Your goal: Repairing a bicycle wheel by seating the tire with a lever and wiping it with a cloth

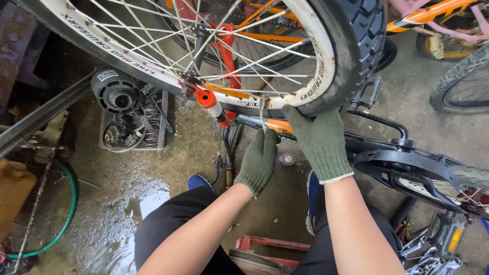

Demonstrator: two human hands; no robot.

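A bicycle wheel with a black knobby tyre point(351, 46), white rim point(322, 66) and silver spokes fills the top of the view. My right hand point(318, 140), in a green knit glove, presses flat against the rim and tyre at the wheel's lower edge. My left hand point(259, 160), also gloved in green, is closed around a thin tyre lever point(263, 113) that pokes up between rim and tyre. An orange and red fork point(220, 104) runs behind the spokes.
A black motor part point(116, 92) sits on a grey tray point(155, 127) at left. A green hose point(69, 203) curls on the wet concrete floor. A black chain guard and pedal point(407, 163) lie at right, wrenches point(430, 259) at lower right, other bicycles behind.
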